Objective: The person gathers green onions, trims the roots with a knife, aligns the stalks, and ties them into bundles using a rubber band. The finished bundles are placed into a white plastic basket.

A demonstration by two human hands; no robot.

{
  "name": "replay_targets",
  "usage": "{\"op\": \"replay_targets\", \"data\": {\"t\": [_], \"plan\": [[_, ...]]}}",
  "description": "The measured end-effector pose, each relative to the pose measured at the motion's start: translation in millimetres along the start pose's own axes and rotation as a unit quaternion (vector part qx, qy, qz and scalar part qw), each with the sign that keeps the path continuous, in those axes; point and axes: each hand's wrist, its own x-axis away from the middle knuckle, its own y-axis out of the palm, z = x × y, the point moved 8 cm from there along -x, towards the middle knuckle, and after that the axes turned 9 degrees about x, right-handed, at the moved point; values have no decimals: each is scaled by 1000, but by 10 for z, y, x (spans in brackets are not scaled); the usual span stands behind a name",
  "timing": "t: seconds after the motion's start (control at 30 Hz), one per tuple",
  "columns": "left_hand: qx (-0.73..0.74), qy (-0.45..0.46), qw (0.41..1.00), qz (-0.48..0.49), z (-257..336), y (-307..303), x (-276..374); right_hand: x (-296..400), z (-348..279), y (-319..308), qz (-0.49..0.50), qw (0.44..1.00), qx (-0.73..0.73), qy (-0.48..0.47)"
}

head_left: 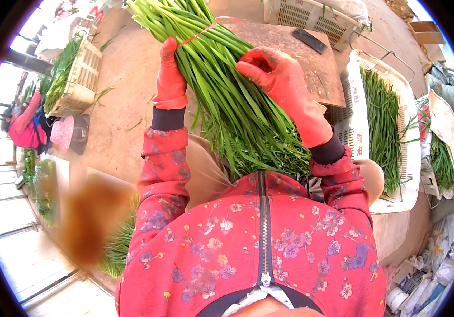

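Note:
A thick bunch of long green leaves (215,75), which look like garlic chives, slants across the space before me. Around its upper part runs a thin red band (196,35). My left hand (170,81), in a red rubber glove, supports the bunch from the left, thumb upright by the band and fingers hidden behind the leaves. On the opposite side, my right hand (280,81), gloved alike, curls its thumb and fingers together against the leaves. Whether it pinches a leaf cannot be told. Loose green trimmings (290,156) lie below the bunch, by my lap.
A low reddish-brown board (314,69) carries a dark flat block (309,40). At right stands a white plastic crate (408,174) of green leaves. Further crates stand beyond the board (306,18) and at left (86,77). Another person (29,130) is at far left. An orange-brown blur (92,218) hides part of the lower left.

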Motion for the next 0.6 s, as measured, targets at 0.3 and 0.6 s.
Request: {"op": "replay_targets", "data": {"t": [0.3,0.6], "plan": [[49,-20,998,-45,-67,-34,-19,-111,-32,143,-25,993,110,-43],[109,-37,993,-12,-22,-90,-67,-312,324,241,-21,979,-195,55]]}}
